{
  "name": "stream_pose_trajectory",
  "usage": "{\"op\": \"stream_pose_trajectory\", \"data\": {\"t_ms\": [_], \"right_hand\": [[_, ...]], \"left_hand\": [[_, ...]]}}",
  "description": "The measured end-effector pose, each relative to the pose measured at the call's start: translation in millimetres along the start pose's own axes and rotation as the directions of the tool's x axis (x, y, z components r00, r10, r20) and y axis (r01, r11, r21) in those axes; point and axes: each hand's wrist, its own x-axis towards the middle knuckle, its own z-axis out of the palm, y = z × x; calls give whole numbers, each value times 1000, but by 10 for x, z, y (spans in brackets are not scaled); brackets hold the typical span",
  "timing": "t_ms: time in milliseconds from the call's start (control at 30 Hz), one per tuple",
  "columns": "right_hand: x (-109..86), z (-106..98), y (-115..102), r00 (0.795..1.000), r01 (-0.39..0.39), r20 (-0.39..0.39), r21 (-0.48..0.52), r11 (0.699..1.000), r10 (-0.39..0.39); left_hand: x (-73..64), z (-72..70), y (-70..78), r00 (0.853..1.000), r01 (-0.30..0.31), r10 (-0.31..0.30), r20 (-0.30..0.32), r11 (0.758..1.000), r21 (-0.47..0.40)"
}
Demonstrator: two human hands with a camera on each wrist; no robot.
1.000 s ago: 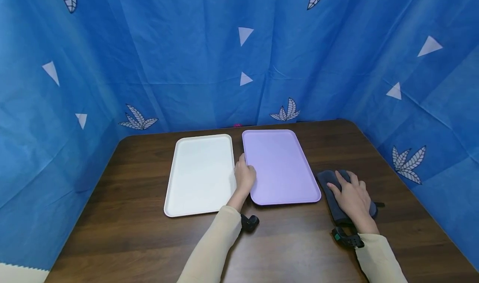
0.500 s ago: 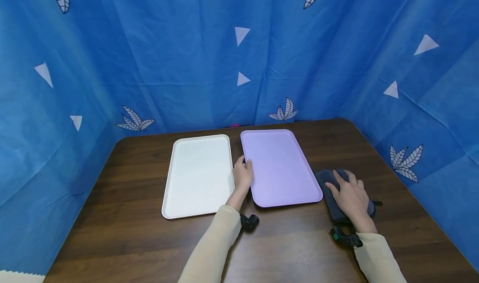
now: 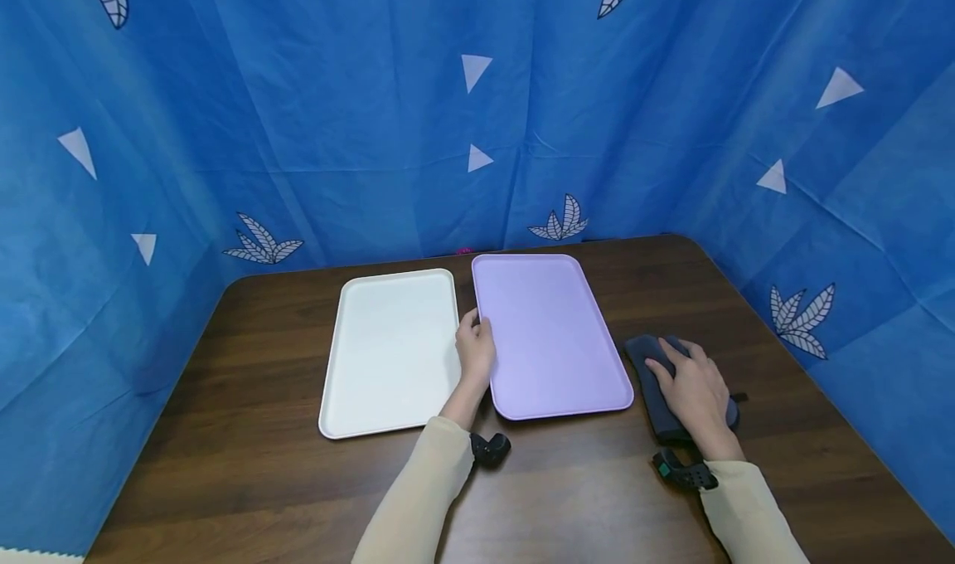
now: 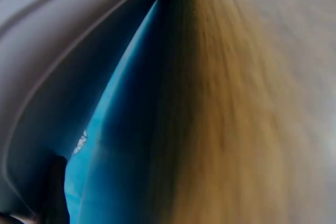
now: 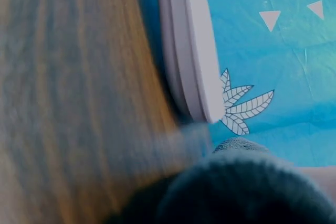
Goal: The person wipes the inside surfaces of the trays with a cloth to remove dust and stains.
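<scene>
In the head view my left hand (image 3: 476, 352) holds the left long edge of a lilac tray (image 3: 552, 332), thumb at the rim, other fingertips partly hidden. The left wrist view shows the tray's underside (image 4: 68, 98) above the wooden table, with a strip of curtain between them. My right hand (image 3: 699, 394) grips a dark grey soft fabric pouch (image 3: 647, 373) from above, thumb spread from the fingers. A short black tab sticks out from its right side. Fuzzy grey fabric (image 5: 236, 187) fills the bottom of the right wrist view, before the tray's edge (image 5: 189, 51).
A white tray (image 3: 395, 352) lies left of the lilac one, close to my left forearm. Both stand on a dark wooden table (image 3: 246, 464). Blue patterned curtain (image 3: 373, 116) surrounds the table's back and sides. Each wrist wears a black camera band.
My left thumb has come to the lilac tray's edge, and the hand now holds it. The tray has shifted slightly left and turned a little. Right hand and pouch stay put; the view drifts slightly.
</scene>
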Motion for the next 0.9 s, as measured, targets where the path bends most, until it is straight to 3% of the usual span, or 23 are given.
{"op": "stream_pose_trajectory", "data": {"t_ms": [200,267,433,567,767,833,900], "right_hand": [[7,-1,-10,994,-36,-99,63,997,43],[9,-8,-18,990,-65,-117,97,993,77],[15,-27,-53,967,-128,-180,273,954,181],[47,-99,-106,940,-166,-196,447,879,278],[158,-371,-273,887,-287,-100,645,708,451],[221,-478,-359,878,-280,-97,690,667,468],[302,-580,-468,882,-219,-130,738,638,453]], "left_hand": [[-23,-183,87,1000,-1,2,9,992,-122],[-71,-271,188,999,25,-21,25,989,-145],[-139,-473,310,995,72,-59,75,978,-196],[-149,-573,340,996,26,-6,85,971,-237],[-160,-662,403,995,3,29,97,950,-311],[-162,-674,410,994,0,37,102,942,-336],[-168,-679,417,993,-4,46,109,935,-356]]}}
